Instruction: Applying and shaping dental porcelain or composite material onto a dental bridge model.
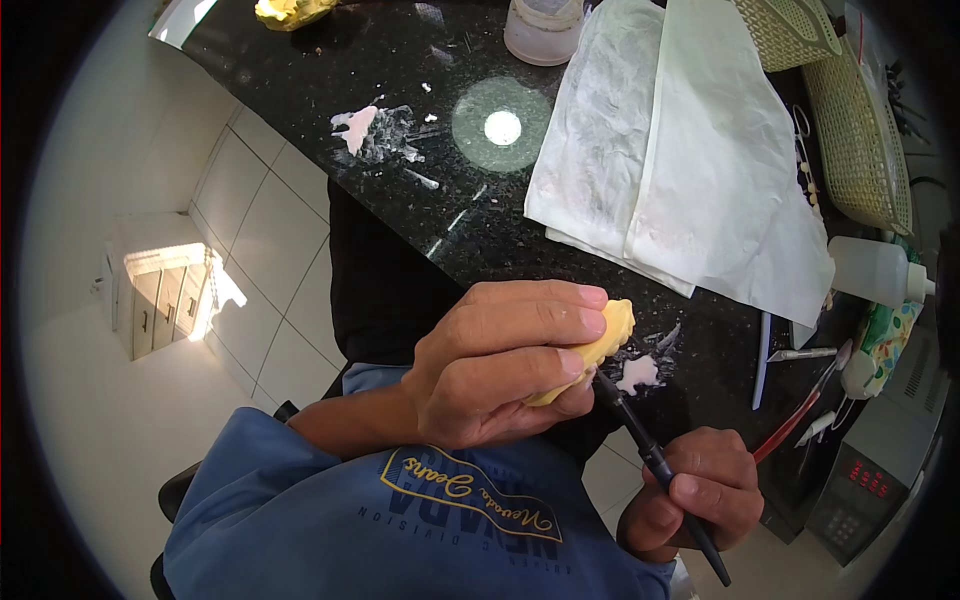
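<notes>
Fingers (pixel 545 325) of the left hand (pixel 495 365) are curled and pressed around a yellow plaster cast (pixel 605 335), thumb beneath and fingertips on top, so only its end at about 2 o'clock shows past them. Fingers of the right hand (pixel 695 495) are closed in a pen grip on a slim black hand tool (pixel 650 455), whose tip touches the underside of the cast while its tail runs off toward 5 o'clock. Both hands hang just off the near edge of a black speckled counter (pixel 300 60), over a blue shirt (pixel 350 510).

On the counter at 12 o'clock from the cast lie two sheets of white paper towel (pixel 680 160), overlapping. A pale round tub (pixel 542 28) stands at 11 o'clock from the towels, and a pinkish white smear (pixel 360 128) lies well to 9 o'clock of them. Another small pink blot (pixel 638 373) sits just at 4 o'clock of the cast. At 3 o'clock are a white squeeze bottle (pixel 875 272), a red-handled instrument (pixel 795 425) and a woven cream basket (pixel 860 140). A second yellow cast (pixel 290 10) rests at the far edge.
</notes>
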Tool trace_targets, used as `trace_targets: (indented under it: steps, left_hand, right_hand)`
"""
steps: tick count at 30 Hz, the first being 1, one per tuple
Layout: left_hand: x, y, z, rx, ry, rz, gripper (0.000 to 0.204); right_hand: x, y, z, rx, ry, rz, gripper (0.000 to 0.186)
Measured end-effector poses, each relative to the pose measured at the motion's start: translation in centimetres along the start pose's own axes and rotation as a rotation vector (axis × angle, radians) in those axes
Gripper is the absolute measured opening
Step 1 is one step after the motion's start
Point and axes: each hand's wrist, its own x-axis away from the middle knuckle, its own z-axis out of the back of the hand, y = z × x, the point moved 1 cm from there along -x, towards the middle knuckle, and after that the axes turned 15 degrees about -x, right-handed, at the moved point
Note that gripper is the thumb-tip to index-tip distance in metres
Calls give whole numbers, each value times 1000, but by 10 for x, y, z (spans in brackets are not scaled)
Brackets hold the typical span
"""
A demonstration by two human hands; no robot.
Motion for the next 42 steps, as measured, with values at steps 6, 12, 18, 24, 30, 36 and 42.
trace_targets:
  steps: [6,12,18,24,30,36,42]
  left_hand:
    - [-4,2,3,-9,-29,6,40]
    - [-5,-2,10,100,75,103,30]
    - [-12,-14,25,70,81,165,31]
    - [-25,-15,26,91,91,200,29]
    - [-33,-18,23,83,106,185,26]
    - [-34,-19,17,107,96,160,24]
    - [-41,-19,24,106,-25,127,30]
  right_hand:
    - [1,-4,-3,21,24,1,23]
    - [-34,-11,3,137,155,-135,18]
    - [-84,12,-4,735,-326,-86,33]
    - [-86,24,-8,796,-375,-145,21]
    - [-82,22,-8,709,-168,-145,15]
    - [-86,24,-13,763,-304,-206,21]
    - [-84,31,-8,721,-227,-192,17]
